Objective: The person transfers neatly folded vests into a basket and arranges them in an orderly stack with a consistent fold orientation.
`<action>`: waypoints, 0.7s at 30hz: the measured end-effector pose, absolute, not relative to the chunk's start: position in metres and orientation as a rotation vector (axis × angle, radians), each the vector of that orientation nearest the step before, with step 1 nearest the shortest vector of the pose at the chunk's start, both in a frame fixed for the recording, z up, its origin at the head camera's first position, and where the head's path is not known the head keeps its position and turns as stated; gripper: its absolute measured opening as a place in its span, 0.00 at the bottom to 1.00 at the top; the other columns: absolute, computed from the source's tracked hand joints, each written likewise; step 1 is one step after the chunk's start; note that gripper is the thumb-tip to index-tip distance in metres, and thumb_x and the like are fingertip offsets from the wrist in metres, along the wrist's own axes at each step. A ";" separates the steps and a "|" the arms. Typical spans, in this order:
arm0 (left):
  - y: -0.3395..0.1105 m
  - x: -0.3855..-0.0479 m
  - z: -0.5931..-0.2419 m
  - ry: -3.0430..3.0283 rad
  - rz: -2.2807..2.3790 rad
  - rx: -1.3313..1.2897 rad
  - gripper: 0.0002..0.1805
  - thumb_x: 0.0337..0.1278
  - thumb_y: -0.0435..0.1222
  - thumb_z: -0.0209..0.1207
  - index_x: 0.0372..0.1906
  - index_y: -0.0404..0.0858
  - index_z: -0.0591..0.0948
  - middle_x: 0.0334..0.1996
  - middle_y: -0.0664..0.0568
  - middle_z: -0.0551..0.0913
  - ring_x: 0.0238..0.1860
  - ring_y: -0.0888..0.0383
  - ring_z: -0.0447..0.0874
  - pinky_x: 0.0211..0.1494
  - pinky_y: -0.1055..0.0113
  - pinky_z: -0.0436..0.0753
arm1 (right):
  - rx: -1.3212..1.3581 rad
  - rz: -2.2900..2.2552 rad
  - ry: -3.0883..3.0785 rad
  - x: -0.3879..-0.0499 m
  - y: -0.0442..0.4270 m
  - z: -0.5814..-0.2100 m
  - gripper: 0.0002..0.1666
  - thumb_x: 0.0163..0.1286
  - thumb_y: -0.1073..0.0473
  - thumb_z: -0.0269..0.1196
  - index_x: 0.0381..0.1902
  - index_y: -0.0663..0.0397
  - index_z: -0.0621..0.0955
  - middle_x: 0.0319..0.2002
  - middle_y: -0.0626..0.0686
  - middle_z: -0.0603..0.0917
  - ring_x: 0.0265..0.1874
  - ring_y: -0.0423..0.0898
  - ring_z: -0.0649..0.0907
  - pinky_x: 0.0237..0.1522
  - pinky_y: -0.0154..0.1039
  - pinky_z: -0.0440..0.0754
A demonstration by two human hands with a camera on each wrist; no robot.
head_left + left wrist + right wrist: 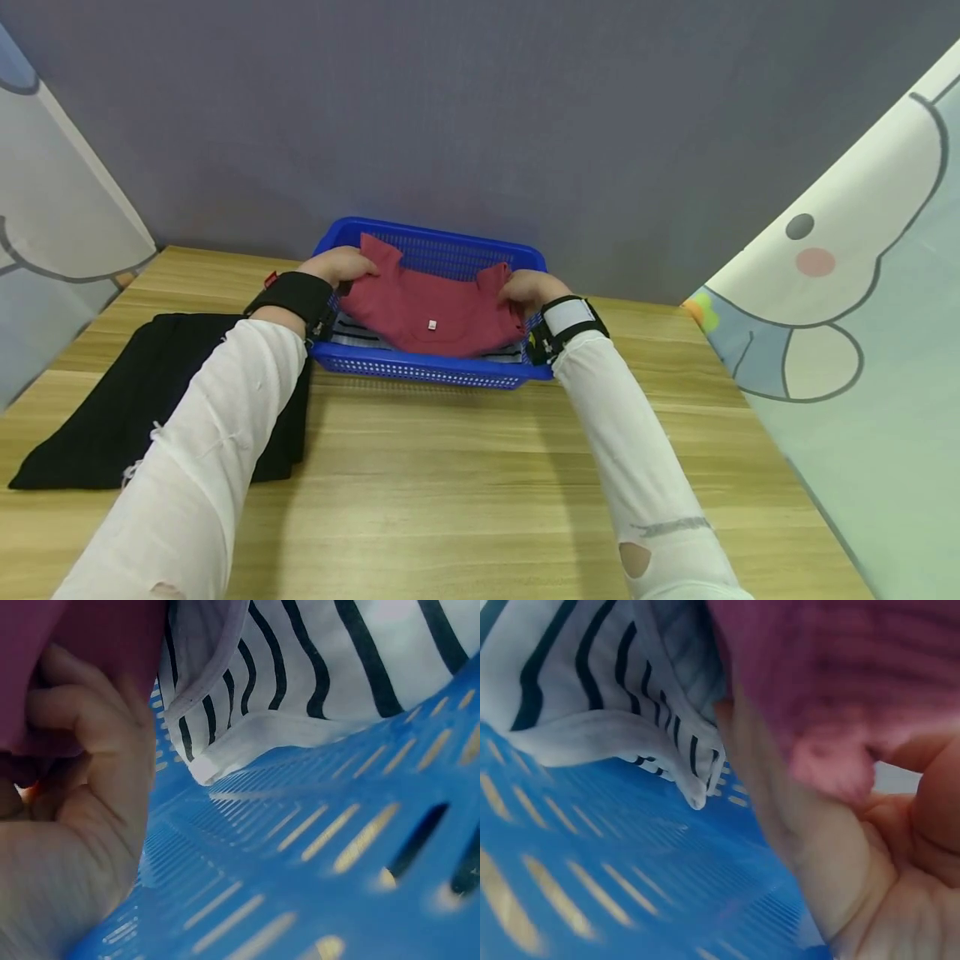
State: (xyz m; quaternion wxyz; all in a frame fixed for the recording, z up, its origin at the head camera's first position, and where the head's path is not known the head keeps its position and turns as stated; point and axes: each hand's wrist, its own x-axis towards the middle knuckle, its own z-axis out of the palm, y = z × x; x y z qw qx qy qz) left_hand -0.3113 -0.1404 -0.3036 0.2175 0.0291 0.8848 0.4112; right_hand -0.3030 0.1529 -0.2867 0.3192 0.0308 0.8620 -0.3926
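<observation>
A red garment (427,304) with a small white tag lies folded across the blue plastic basket (420,368). My left hand (341,265) grips its left end, fingers curled into the cloth as the left wrist view shows. At the other end, my right hand (531,289) pinches the cloth between thumb and fingers. Beneath the red garment, a white cloth with black stripes (292,667) lies in the basket; its edge also shows in the right wrist view (592,682). Most of the striped cloth is hidden by the red one.
A black folded cloth (97,400) lies on the wooden table (435,483) to the left, partly under my left sleeve. Behind the basket rises a grey panel (480,125). A cartoon-printed sheet (862,250) borders the table on the right.
</observation>
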 end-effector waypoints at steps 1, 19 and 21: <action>-0.140 -0.311 -0.304 2.451 1.135 0.089 0.27 0.68 0.37 0.46 0.65 0.24 0.60 0.40 0.43 0.73 0.33 0.57 0.73 0.35 0.68 0.74 | 0.086 -1.023 2.274 -0.302 0.152 -0.287 0.06 0.67 0.70 0.48 0.30 0.60 0.67 0.25 0.50 0.71 0.19 0.40 0.74 0.22 0.32 0.75; -0.135 -0.296 -0.296 2.203 1.150 -0.070 0.30 0.70 0.35 0.34 0.71 0.22 0.47 0.69 0.31 0.53 0.61 0.43 0.64 0.63 0.52 0.71 | 0.015 -0.694 2.465 -0.312 0.156 -0.313 0.15 0.63 0.68 0.46 0.48 0.65 0.70 0.45 0.58 0.71 0.33 0.49 0.75 0.30 0.39 0.76; -0.135 -0.296 -0.296 2.164 1.168 -0.070 0.32 0.71 0.37 0.33 0.72 0.24 0.42 0.72 0.31 0.48 0.67 0.41 0.58 0.68 0.49 0.66 | -0.009 -0.631 2.490 -0.321 0.160 -0.322 0.15 0.63 0.67 0.47 0.47 0.65 0.71 0.44 0.59 0.74 0.32 0.49 0.77 0.30 0.41 0.78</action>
